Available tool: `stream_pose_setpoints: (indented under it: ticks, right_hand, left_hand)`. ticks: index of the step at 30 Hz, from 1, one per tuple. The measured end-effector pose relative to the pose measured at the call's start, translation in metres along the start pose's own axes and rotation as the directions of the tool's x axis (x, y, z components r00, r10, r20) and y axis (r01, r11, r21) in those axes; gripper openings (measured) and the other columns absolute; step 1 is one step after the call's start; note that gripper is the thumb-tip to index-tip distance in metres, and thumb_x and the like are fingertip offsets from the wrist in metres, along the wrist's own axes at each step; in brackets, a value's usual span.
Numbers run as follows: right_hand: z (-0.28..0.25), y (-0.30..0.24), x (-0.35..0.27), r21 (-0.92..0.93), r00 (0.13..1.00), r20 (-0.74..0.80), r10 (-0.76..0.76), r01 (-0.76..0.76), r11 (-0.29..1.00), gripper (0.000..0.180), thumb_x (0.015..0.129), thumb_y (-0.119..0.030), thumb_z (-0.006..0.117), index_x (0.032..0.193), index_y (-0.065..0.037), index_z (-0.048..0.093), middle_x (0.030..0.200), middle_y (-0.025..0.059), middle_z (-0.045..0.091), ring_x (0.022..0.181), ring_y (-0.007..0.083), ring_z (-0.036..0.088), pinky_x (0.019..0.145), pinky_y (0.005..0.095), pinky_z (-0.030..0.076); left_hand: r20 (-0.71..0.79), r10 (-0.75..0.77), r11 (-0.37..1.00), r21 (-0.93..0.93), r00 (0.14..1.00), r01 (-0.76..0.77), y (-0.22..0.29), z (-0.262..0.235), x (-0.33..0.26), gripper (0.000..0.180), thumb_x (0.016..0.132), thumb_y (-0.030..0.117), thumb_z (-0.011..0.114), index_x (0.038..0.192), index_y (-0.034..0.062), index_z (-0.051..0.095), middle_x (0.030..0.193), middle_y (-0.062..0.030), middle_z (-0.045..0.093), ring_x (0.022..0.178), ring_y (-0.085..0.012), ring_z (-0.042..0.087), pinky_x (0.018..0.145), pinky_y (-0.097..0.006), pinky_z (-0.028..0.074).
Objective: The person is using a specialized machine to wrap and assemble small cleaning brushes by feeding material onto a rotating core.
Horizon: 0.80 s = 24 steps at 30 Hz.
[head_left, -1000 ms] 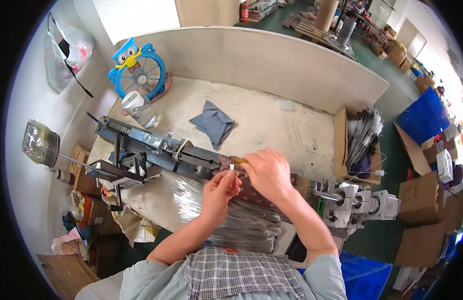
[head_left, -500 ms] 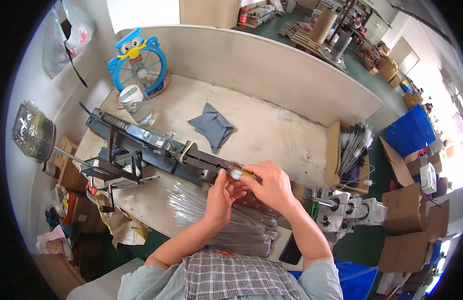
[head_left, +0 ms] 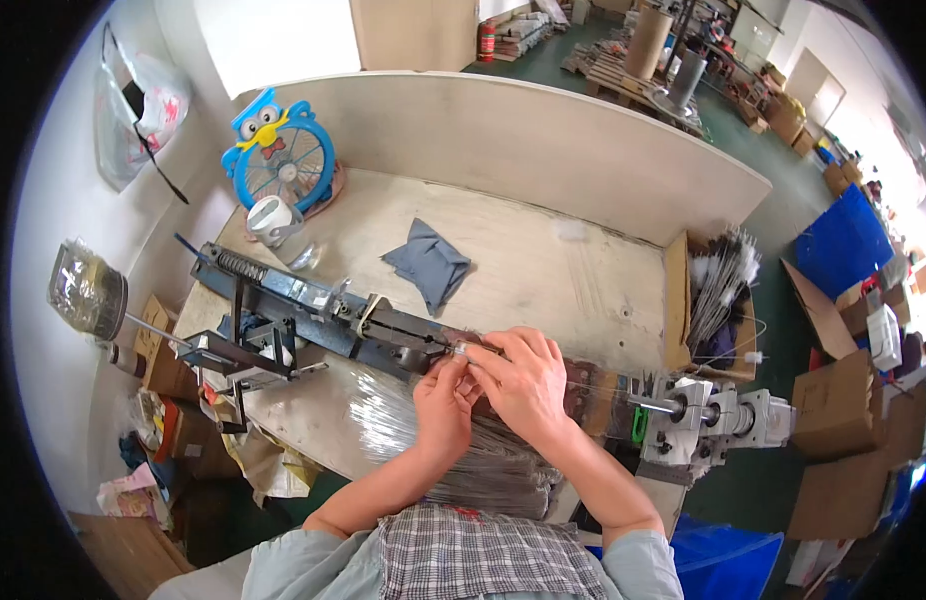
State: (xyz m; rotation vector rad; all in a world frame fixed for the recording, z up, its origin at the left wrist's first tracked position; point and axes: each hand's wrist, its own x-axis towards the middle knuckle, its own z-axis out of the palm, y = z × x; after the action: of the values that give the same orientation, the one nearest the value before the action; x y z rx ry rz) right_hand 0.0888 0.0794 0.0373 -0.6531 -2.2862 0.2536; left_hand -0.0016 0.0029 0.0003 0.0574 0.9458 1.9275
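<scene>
My left hand (head_left: 445, 408) is closed, thumb and fingers pinched together near the right end of a long black metal fixture (head_left: 328, 325). Pressed close against it, my right hand (head_left: 528, 382) is closed too, its fingers bent over the same spot. A small pale piece (head_left: 462, 348) shows at the fingertips; what it is cannot be made out. Beneath both hands lies a thick bundle of thin silvery wires (head_left: 498, 470). A fine wire seems to run from beside my right hand toward a motorized spindle (head_left: 698, 412) on the right.
A grey cloth (head_left: 428, 265) lies on the pale tabletop (head_left: 543, 265). Behind the fixture stand a blue cartoon-shaped fan (head_left: 283, 165) and a clear-and-white container (head_left: 276, 222). A cardboard box (head_left: 677, 300) holds wire brushes (head_left: 725, 285) at the right. A lever frame (head_left: 248, 355) juts out at left.
My hands have drawn closer together, the right one moving left. The white and yellowish piece between my fingers is now mostly covered. The whole view has shifted slightly.
</scene>
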Motion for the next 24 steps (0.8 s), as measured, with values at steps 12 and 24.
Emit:
stream_pose_setpoints:
  ticks: [12, 24]
  right_hand:
    - [-0.006, -0.003, 0.002, 0.085, 0.998, 0.069, 0.007, -0.013, 0.996, 0.025, 0.066, -0.011, 0.072, 0.091, -0.012, 0.069, 0.092, 0.0030, 0.063, 0.092, 0.0243, 0.057, 0.079, 0.0368, 0.045]
    - [-0.012, 0.000, -0.002, 0.070, 0.998, 0.050, 0.029, -0.032, 0.997, 0.021, 0.068, -0.012, 0.073, 0.088, -0.008, 0.069, 0.090, 0.0028, 0.063, 0.088, 0.0236, 0.058, 0.076, 0.0355, 0.046]
  left_hand:
    - [0.052, 0.006, 0.999, 0.044, 0.999, -0.008, 0.002, -0.005, 0.001, 0.010, 0.087, 0.010, 0.057, 0.095, 0.0047, 0.056, 0.093, -0.0051, 0.063, 0.084, -0.0140, 0.062, 0.077, -0.029, 0.049]
    - [0.038, -0.040, 0.998, -0.036, 0.998, 0.042, 0.006, 0.003, -0.005, 0.007, 0.088, 0.010, 0.055, 0.092, 0.0045, 0.056, 0.090, -0.0040, 0.061, 0.083, -0.0147, 0.061, 0.077, -0.031, 0.048]
